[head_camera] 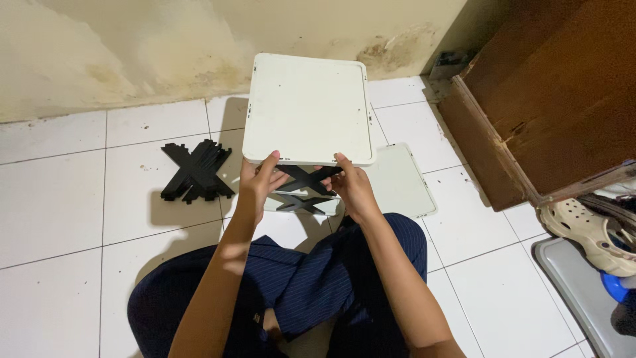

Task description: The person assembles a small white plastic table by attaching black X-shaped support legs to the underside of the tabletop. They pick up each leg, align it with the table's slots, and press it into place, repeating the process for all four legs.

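Observation:
A white square panel [306, 109] with rounded corners is held flat above the tiled floor, in front of my crossed legs. My left hand [260, 178] grips its near edge at the left, thumb on top. My right hand [351, 184] grips the near edge at the right. Under the panel, between my hands, a black X-shaped cross piece [307, 178] shows. Below it a second black X-shaped piece [299, 203] rests on a lower white panel [404, 182] that lies on the floor.
A stack of several black X-shaped pieces [196, 172] lies on the floor tiles to the left. A brown wooden cabinet [530, 106] stands at the right, with a beige clog shoe [589, 232] on a grey mat [570, 285]. A stained wall [132, 46] runs behind.

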